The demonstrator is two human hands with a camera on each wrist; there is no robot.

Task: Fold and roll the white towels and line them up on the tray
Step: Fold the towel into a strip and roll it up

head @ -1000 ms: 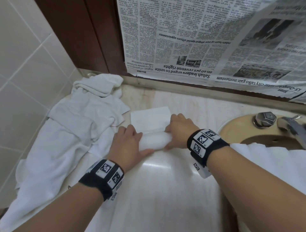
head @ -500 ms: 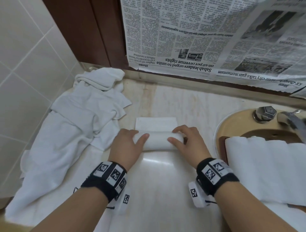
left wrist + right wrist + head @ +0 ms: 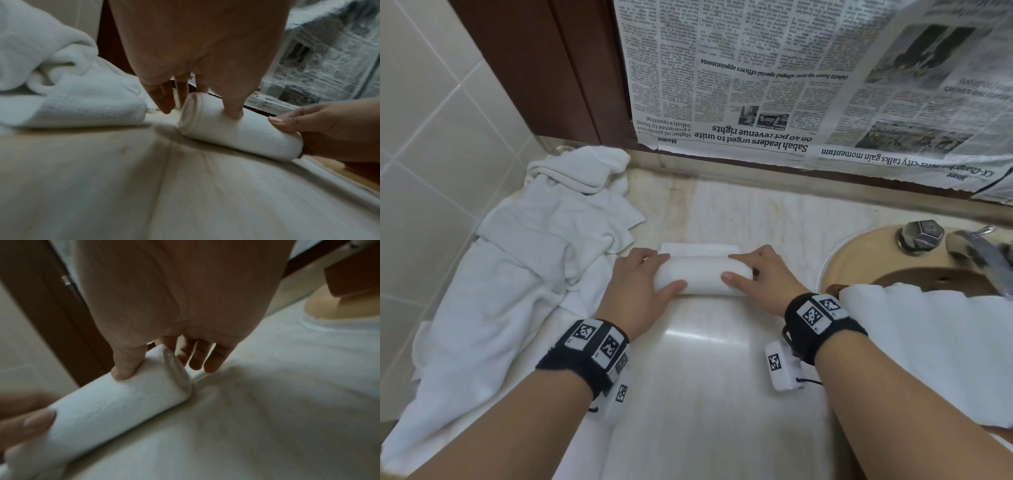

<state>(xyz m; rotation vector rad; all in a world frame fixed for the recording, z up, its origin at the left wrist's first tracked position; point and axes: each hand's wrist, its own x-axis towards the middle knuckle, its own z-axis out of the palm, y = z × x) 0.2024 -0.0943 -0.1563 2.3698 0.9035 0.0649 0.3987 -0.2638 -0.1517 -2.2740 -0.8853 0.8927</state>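
A white towel roll [image 3: 703,275] lies crosswise on the marble counter [image 3: 702,394], with a short flat strip of the same towel [image 3: 700,248] showing behind it. My left hand [image 3: 667,270] grips the roll's left end, thumb on the near side and fingers over the far side. My right hand [image 3: 736,267] grips the right end the same way. In the left wrist view the left hand [image 3: 197,107] has its thumb pressed on the roll [image 3: 246,136]. The right wrist view shows the right hand [image 3: 162,366] at the roll's [image 3: 115,405] spiral end. Rolled white towels [image 3: 928,342] cover a brown tray [image 3: 834,290] at the right.
A heap of loose white towels [image 3: 544,246] fills the counter's left side against the tiled wall. A beige sink [image 3: 866,253] with a tap knob [image 3: 921,236] and faucet [image 3: 983,250] sits at the right, under the tray. Newspaper [image 3: 791,85] hangs over the back wall.
Both hands have rolled the towel away from me. The roll has grown thicker and the flat strip behind it has shrunk to a narrow band.
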